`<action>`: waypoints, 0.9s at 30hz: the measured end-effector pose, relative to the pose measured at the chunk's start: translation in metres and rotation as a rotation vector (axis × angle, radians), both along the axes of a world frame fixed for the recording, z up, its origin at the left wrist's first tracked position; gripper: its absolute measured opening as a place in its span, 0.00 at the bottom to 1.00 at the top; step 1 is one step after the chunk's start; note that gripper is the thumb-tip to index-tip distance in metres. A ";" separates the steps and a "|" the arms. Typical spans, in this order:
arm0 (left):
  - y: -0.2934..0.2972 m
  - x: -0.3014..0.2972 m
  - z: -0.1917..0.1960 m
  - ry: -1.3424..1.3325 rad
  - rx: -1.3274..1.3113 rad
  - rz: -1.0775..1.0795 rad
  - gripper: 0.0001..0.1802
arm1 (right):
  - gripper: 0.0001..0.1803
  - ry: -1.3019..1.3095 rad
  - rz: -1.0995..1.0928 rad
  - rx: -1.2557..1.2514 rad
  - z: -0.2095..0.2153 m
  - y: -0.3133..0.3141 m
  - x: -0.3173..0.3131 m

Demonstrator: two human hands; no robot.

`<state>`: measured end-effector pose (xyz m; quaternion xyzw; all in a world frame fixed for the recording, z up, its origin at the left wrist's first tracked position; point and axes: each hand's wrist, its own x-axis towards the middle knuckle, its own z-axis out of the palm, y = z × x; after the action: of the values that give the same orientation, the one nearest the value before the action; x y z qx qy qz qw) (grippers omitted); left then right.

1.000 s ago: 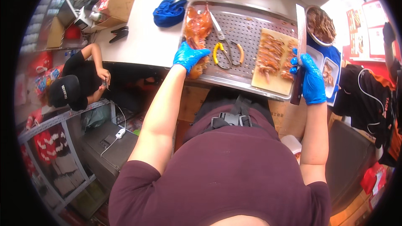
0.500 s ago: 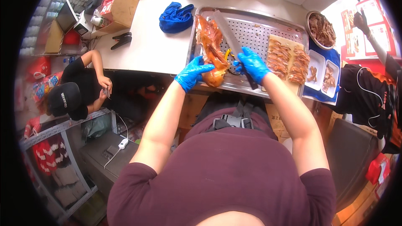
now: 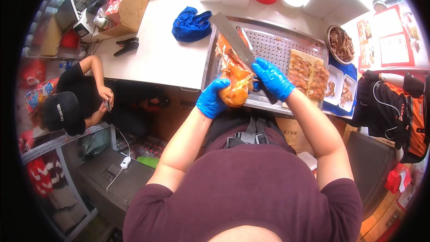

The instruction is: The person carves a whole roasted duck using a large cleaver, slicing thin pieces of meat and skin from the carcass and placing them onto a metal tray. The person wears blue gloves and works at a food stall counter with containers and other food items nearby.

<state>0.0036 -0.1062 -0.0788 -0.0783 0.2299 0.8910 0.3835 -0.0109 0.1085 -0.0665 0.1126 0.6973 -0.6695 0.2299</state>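
My blue-gloved left hand [image 3: 211,100] is closed around the near end of a glazed, browned roast bird, seemingly a duck [image 3: 236,90], at the left side of a perforated metal tray [image 3: 274,47]. My right hand [image 3: 274,79], in a blue glove too, grips a long, broad knife [image 3: 233,36]. Its blade slants to the far left across the bird's right side; whether it cuts in is hard to tell. Right of the knife, a pale board [image 3: 311,75] bears two rows of sliced roast meat [image 3: 298,70].
White trays with meat bits [image 3: 347,92] and a round bowl of meat pieces [image 3: 341,42] stand at the right. A blue cloth [image 3: 191,24] and a black clamp-like object [image 3: 126,46] lie on the white counter [image 3: 156,49]. Another person [image 3: 89,92] holds a phone at left.
The bird's near end has come closer to me, with my left hand moving around it. The blade has swung left, over the bird's right side. My view has shifted slightly.
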 end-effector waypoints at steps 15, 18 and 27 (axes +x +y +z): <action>0.028 -0.004 0.109 0.194 -0.077 -0.139 0.53 | 0.17 0.251 0.246 0.344 0.101 0.088 -0.014; 0.052 -0.001 0.117 0.217 -0.141 -0.192 0.53 | 0.20 0.380 0.242 0.404 0.110 0.102 -0.014; 0.118 0.026 0.134 0.195 -0.187 -0.137 0.52 | 0.22 0.256 0.452 0.236 0.129 0.187 0.000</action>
<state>0.0300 0.0120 0.0555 -0.0110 0.3527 0.8410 0.4102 -0.0112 0.2954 0.0625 -0.1053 0.8012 -0.5243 0.2686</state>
